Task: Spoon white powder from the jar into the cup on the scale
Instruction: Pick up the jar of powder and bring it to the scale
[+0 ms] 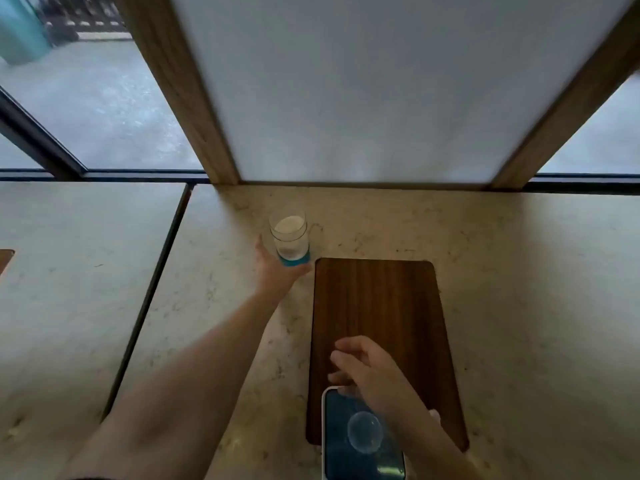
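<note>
A clear jar [289,237] with white powder and a blue base stands at the far middle of the counter. My left hand [277,273] reaches out to it, with the fingers wrapped around the blue base and the thumb on the jar's left side. Near me lies a white-rimmed scale [346,455] with a dark top, and a clear cup [365,433] rests on it. My right hand [367,372] hovers over the scale's far edge, fingers spread and holding nothing. I see no spoon.
A dark wooden board [377,306] lies under the scale and stretches toward the jar. The pale stone counter [519,289] ends at a wood-framed white panel [363,98] and windows at the back. A dark seam [152,289] divides the counter on the left.
</note>
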